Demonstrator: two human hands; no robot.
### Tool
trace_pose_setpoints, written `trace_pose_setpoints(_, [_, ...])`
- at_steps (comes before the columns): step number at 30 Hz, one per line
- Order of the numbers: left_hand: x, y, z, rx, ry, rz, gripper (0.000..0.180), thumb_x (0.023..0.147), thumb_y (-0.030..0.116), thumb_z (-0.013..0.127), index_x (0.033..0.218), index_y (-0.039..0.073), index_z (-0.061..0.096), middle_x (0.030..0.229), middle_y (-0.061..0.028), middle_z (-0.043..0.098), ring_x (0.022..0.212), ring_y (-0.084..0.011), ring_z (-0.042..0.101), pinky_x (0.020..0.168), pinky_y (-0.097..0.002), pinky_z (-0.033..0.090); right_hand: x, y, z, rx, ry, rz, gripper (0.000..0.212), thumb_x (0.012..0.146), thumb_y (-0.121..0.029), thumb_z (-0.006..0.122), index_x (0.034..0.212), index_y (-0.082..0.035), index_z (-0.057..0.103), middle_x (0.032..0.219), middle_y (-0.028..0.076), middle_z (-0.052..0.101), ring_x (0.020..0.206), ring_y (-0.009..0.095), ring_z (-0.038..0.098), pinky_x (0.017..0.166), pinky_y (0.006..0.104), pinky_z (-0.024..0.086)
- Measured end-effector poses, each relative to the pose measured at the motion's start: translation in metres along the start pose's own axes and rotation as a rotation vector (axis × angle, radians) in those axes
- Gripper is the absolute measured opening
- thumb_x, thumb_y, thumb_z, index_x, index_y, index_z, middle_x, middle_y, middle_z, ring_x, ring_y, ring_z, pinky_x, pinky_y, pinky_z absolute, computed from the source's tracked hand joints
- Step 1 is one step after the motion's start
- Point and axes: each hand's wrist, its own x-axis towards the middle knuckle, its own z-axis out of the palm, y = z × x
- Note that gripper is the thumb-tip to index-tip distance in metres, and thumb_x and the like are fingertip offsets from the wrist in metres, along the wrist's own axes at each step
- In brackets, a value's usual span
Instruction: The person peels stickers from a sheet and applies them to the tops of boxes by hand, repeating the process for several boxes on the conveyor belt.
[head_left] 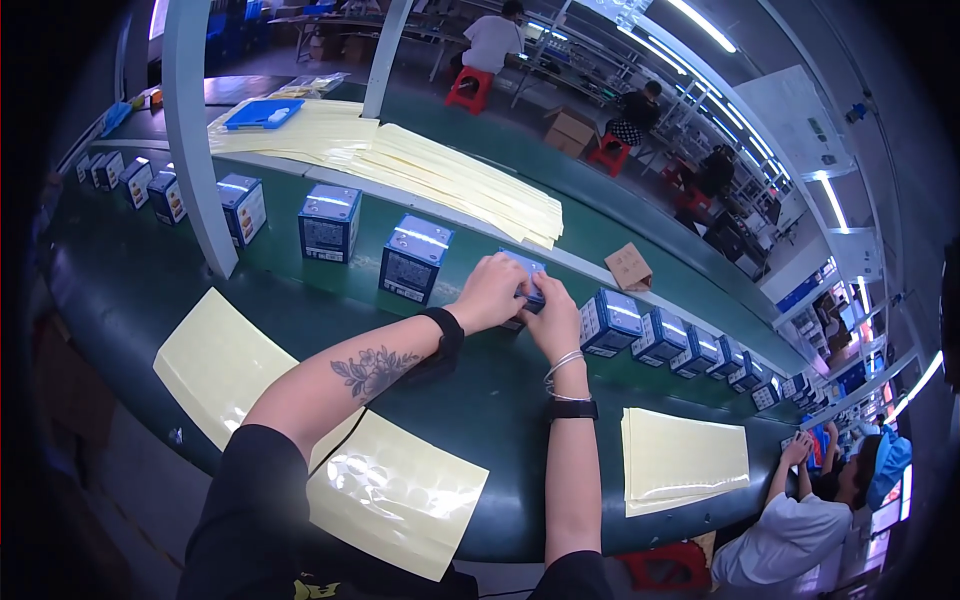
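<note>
A small blue carton box (pixel 524 262) stands on the green conveyor belt with both my hands around it. My left hand (pixel 489 294) is closed at its left side, the fingers curled against the top. On the right side, my right hand (pixel 556 318) presses its thumb and fingers to the box's upper edge. The hands hide most of the box's front, and anything small between the fingertips cannot be made out. Beneath my left forearm lies a pale yellow sheet (pixel 405 490) with clear round stickers on it.
Blue boxes stand in a row to the left (pixel 415 258) and right (pixel 611 322). More yellow sheets lie in a stack (pixel 685 455) and on the ledge (pixel 450 180). A brown cardboard piece (pixel 628 267) and blue tray (pixel 264 113) rest there. A white post (pixel 195 140) rises left; a co-worker (pixel 800 520) works at right.
</note>
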Motion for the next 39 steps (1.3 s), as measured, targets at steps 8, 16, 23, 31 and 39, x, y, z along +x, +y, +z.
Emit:
trace_pose_setpoints(8, [0.000, 0.013, -0.011, -0.024, 0.189, 0.023, 0.013, 0.071, 0.012, 0.069, 0.079, 0.004, 0.063, 0.104, -0.0107, 0.061, 0.097, -0.0291, 0.056, 0.089, -0.0396, 0.041, 0.001, 0.002, 0.002, -0.030, -0.001, 0.000, 0.051, 0.066, -0.012, 0.077, 0.113, -0.006, 0.059, 0.121, 0.010, 0.057, 0.102, 0.032, 0.059, 0.085, 0.0383, 0.051])
trace_pose_setpoints(16, [-0.007, -0.006, -0.004, 0.230, 0.221, 0.387, 0.014, 0.074, 0.013, 0.066, 0.086, 0.006, 0.068, 0.111, -0.0097, 0.061, 0.101, -0.0247, 0.058, 0.093, -0.0392, 0.040, 0.005, -0.006, -0.002, -0.097, -0.050, 0.001, 0.053, 0.065, -0.015, 0.079, 0.112, -0.002, 0.059, 0.113, 0.014, 0.059, 0.102, 0.032, 0.059, 0.087, 0.0375, 0.049])
trace_pose_setpoints(23, [-0.022, -0.023, 0.012, 0.002, 0.249, 0.209, 0.017, 0.076, 0.014, 0.065, 0.092, 0.013, 0.070, 0.111, -0.0077, 0.061, 0.106, -0.0239, 0.055, 0.093, -0.0397, 0.038, 0.008, -0.008, 0.003, -0.145, -0.121, 0.020, 0.052, 0.067, -0.012, 0.076, 0.115, -0.005, 0.057, 0.120, 0.012, 0.057, 0.105, 0.033, 0.058, 0.088, 0.0389, 0.049])
trace_pose_setpoints(31, [-0.012, -0.014, 0.025, -0.083, 0.301, 0.052, 0.020, 0.077, 0.021, 0.064, 0.094, 0.013, 0.070, 0.115, -0.0090, 0.060, 0.110, -0.0261, 0.053, 0.092, -0.0421, 0.036, 0.004, 0.013, 0.004, -0.082, -0.038, -0.055, 0.057, 0.065, -0.013, 0.078, 0.117, 0.000, 0.057, 0.118, 0.018, 0.059, 0.106, 0.033, 0.059, 0.091, 0.0359, 0.047])
trace_pose_setpoints(39, [0.001, 0.069, -0.116, -0.535, 0.024, 0.073, 0.048, 0.083, 0.036, 0.064, 0.123, 0.009, 0.057, 0.133, -0.0198, 0.048, 0.127, -0.0347, 0.042, 0.105, -0.0450, 0.032, 0.006, -0.100, -0.086, 0.835, 0.067, 0.063, 0.086, 0.076, -0.034, 0.077, 0.141, 0.000, 0.032, 0.138, 0.019, 0.044, 0.127, 0.027, 0.044, 0.104, 0.0370, 0.035])
